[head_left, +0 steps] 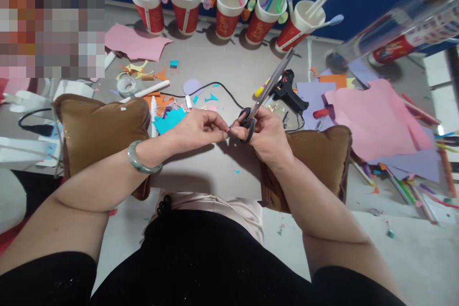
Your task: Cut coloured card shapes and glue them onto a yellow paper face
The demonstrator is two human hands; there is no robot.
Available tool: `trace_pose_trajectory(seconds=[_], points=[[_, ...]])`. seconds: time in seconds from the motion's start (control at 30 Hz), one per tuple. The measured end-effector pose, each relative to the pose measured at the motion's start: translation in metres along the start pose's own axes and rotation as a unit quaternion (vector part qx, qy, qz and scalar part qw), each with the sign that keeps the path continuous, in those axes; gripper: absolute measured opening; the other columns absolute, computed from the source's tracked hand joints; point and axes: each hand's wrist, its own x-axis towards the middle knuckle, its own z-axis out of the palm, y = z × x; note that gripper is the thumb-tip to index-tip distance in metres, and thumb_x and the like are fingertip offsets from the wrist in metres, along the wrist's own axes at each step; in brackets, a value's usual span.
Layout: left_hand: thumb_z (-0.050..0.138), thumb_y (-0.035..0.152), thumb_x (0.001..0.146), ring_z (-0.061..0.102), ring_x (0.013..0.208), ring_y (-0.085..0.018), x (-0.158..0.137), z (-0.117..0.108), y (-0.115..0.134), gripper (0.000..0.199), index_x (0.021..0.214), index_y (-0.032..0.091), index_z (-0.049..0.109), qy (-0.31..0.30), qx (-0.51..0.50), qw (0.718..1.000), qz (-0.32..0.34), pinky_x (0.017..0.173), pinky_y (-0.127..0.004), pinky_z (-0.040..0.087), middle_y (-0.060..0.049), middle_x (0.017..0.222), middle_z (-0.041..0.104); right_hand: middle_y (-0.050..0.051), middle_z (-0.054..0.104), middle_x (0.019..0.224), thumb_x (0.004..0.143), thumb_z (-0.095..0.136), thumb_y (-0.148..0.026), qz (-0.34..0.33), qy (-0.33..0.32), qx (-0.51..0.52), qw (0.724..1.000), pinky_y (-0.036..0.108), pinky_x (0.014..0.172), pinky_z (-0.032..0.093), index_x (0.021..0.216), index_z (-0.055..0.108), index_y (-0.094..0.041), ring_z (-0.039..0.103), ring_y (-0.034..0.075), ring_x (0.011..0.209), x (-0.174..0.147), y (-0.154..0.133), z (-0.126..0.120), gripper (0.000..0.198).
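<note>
My right hand (270,136) is closed around the black handles of a pair of scissors (272,81), whose blades point up and away toward the cups. My left hand (197,129) is pinched, its fingertips meeting my right fingertips over the table's middle. Whatever sits in that pinch is too small to make out. Just beyond my right hand lies a black glue gun (291,92), its cord running left across the table. A piece of turquoise paper (170,121) lies beside my left hand, among small coloured scraps.
Red and white paper cups (229,9) holding paper faces on straws line the back. Brown cushions (102,129) lie under both forearms. Pink paper (373,119) and purple sheets spread at the right. A tape roll (128,86) lies left, and a clear tube (383,24) crosses the upper right.
</note>
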Motion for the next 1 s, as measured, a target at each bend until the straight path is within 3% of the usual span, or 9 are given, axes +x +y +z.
trace_pose_trajectory(seconds=[0.27,0.5,0.73,1.0], points=[[0.07,0.023,0.072,0.056,0.06,-0.007,0.0,0.001,-0.004,0.01,0.075,0.014,0.069,0.006,0.004,1.0,0.005,0.057,-0.02,0.043,0.0,0.068,0.066,-0.004,0.064,0.072,0.061,0.09,-0.039,-0.005,-0.008,-0.012,1.0,0.026,0.056,0.053,0.08,0.056,-0.022,0.061,0.012,0.062,-0.001,0.001,0.001,0.042],[0.07,0.022,0.074,0.051,0.052,-0.005,-0.002,-0.004,0.006,0.009,0.073,0.013,0.067,0.02,-0.006,1.0,0.019,0.049,-0.018,0.038,0.003,0.059,0.061,-0.002,0.063,0.075,0.063,0.089,-0.051,-0.063,-0.015,-0.102,0.993,0.025,0.053,0.047,0.081,0.056,-0.023,0.055,0.011,0.06,0.0,-0.011,-0.013,0.047],[0.072,0.024,0.078,0.051,0.042,-0.005,-0.005,-0.015,0.01,0.011,0.078,0.014,0.066,0.038,-0.047,0.998,0.028,0.039,-0.017,0.035,0.004,0.059,0.059,-0.001,0.062,0.07,0.058,0.09,-0.056,-0.098,-0.101,-0.329,0.934,0.029,0.053,0.044,0.081,0.06,-0.024,0.05,0.014,0.057,0.004,-0.033,-0.05,0.049],[0.074,0.024,0.077,0.057,0.047,-0.007,-0.007,-0.016,0.011,0.012,0.08,0.015,0.067,0.048,-0.083,0.994,0.042,0.039,-0.016,0.045,0.003,0.063,0.06,-0.002,0.056,0.06,0.064,0.085,-0.053,-0.086,-0.159,-0.374,0.91,0.026,0.05,0.04,0.072,0.056,-0.022,0.048,0.013,0.054,0.003,-0.036,-0.057,0.043]])
